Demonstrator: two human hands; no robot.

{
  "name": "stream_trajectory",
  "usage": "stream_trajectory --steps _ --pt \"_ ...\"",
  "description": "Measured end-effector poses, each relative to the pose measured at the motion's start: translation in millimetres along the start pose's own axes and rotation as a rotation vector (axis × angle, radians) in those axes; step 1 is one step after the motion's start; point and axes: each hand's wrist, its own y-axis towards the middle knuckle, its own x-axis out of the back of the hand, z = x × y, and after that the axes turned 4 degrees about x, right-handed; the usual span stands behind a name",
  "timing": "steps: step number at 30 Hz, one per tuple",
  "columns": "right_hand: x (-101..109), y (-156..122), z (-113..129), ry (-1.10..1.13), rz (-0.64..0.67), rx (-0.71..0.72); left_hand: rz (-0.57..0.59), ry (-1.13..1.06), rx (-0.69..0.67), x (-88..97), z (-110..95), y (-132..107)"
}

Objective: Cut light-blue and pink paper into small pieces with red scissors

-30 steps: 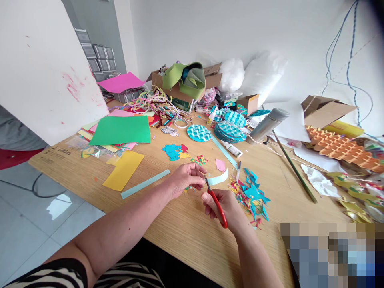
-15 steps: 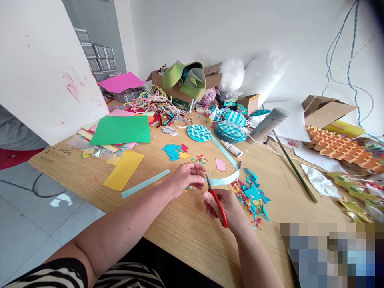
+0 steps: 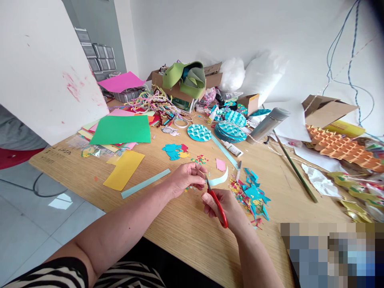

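My left hand (image 3: pixel 186 179) pinches one end of a light blue paper strip (image 3: pixel 218 179), which curls up to the right above the wooden table (image 3: pixel 186 232). My right hand (image 3: pixel 225 207) grips red-handled scissors (image 3: pixel 216 202), whose blades meet the strip close to my left fingertips. Small coloured paper scraps (image 3: pixel 240 192) lie just right of both hands, beside teal cut-out shapes (image 3: pixel 255 195).
A longer light blue strip (image 3: pixel 145 183), a yellow sheet (image 3: pixel 123 170) and a green sheet (image 3: pixel 121 130) lie to the left. Teal patterned discs (image 3: pixel 229 130), a grey bottle (image 3: pixel 267 125), a green stick (image 3: pixel 295 170), orange folded paper (image 3: pixel 345 150) and boxes crowd the back and right.
The blue strip stretched longer to the right half a second ago; now it is a short curl again. Both hands stay nearly in the same place.
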Motion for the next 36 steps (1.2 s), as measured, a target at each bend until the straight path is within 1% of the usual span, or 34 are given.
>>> stream_trajectory --steps 12,17,26,36 --pt "0.7 -0.5 2.0 0.009 -0.013 -0.033 0.037 0.034 0.007 2.7 -0.3 0.0" --pt "1.1 -0.3 1.5 0.002 -0.015 -0.034 0.028 0.021 0.012 1.0 -0.1 -0.1" --pt "1.0 0.9 -6.7 0.018 0.000 0.042 0.023 -0.014 -0.023 0.6 0.9 0.7" --pt "0.8 2.7 -8.7 0.005 0.011 0.057 0.015 0.008 -0.001 -0.2 -0.6 -0.5"
